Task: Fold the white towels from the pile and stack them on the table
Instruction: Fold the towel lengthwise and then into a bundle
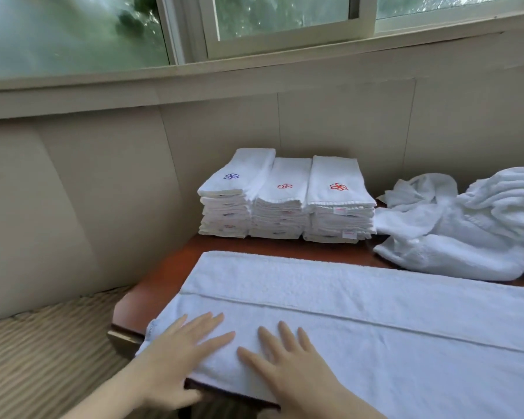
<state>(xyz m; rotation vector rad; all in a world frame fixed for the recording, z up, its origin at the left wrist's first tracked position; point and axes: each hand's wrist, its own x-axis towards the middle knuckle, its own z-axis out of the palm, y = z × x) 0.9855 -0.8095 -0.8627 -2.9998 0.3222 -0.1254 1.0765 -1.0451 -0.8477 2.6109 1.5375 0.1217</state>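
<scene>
**Both hands flat on a towel spread along the near edge of the desk**

Head view: A long white towel [360, 316] lies flat along the near edge of the red-brown desk [167, 279]. It reaches from the near left corner out past the right side of the view, and a hem line runs along its length. The left hand [179, 355] lies on the towel's left end with its fingers straight and spread, palm down. Its thumb shows at the towel's near edge. The right hand [288, 367] lies just beside it, also palm down with fingers straight and slightly apart. Neither hand grips anything.

At the far edge of the desk, against the wall [103, 192], three stacks [285, 204] of folded white towels stand side by side and touching. The top towel of the left stack bears a blue emblem, and the middle and right ones bear red emblems.

To the right of the stacks, touching the right one, the pile [454, 234] of crumpled white towels lies on the far right part of the desk.

Above the wall is a window [254, 22] with green beyond it. A striped mat [43, 343] lies left of the desk.
</scene>
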